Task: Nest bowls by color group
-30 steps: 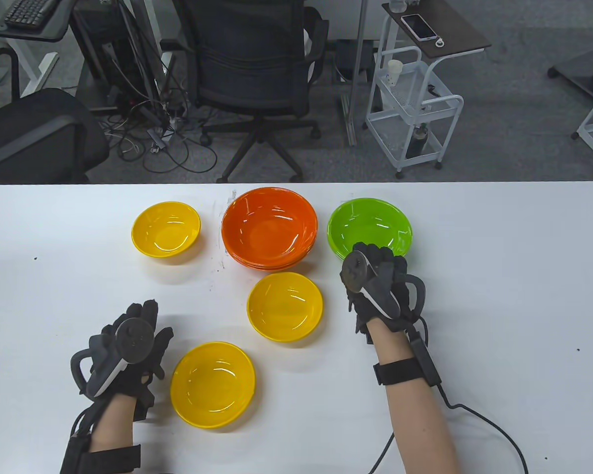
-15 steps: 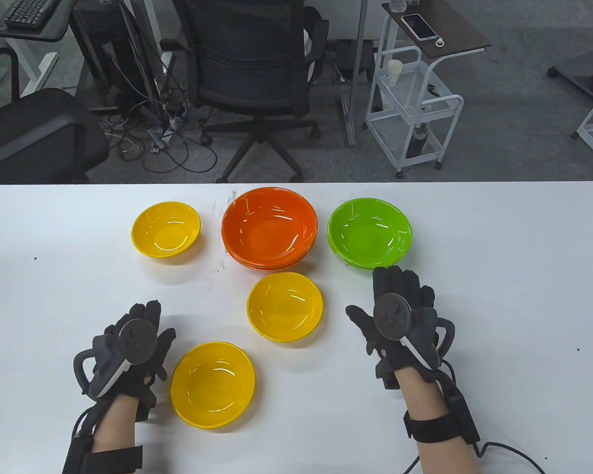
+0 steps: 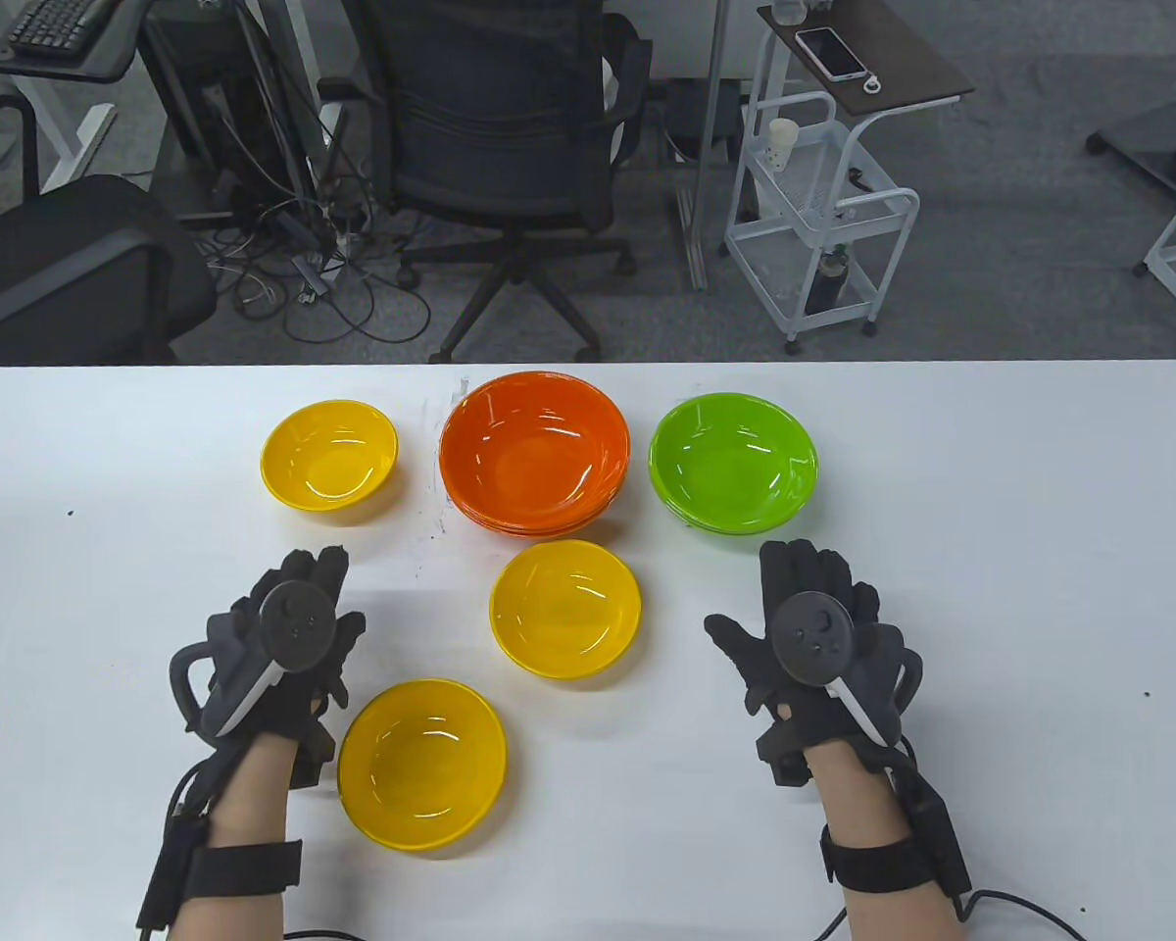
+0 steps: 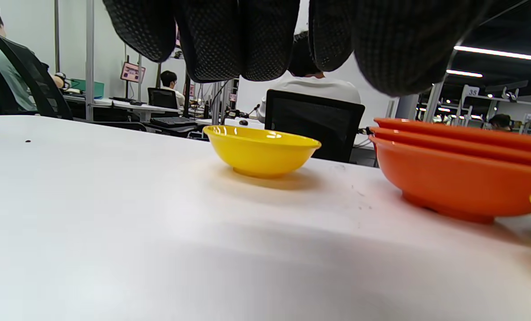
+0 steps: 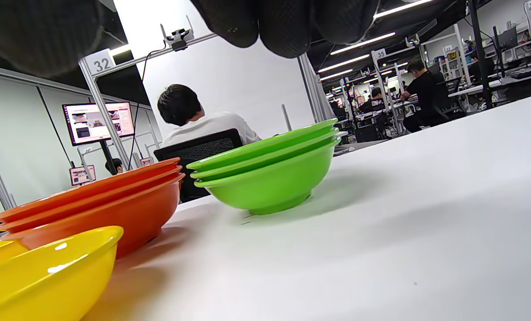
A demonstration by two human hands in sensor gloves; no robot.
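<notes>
Three yellow bowls sit apart on the white counter (image 3: 990, 510): the far yellow bowl (image 3: 329, 456) at the back left, the middle yellow bowl (image 3: 564, 610) just in front of the orange stack (image 3: 535, 453), and the near yellow bowl (image 3: 422, 764) closest to the person. The orange stack shows three nested rims in the left wrist view, and the green stack (image 3: 733, 463) to its right shows three nested rims in the right wrist view. The two stacks stand side by side, close but not touching.

The left hand (image 3: 276, 659) is low over the counter just left of the near yellow bowl, fingers extended toward the far yellow bowl and holding nothing; from the left wrist view its fingertips (image 4: 216, 40) hang clear above the surface. The right hand (image 3: 813, 647) lies in front of the green stack and right of the middle yellow bowl, fingers spread, thumb out to the side, released and touching no bowl. Whether either palm rests on the counter cannot be told.
</notes>
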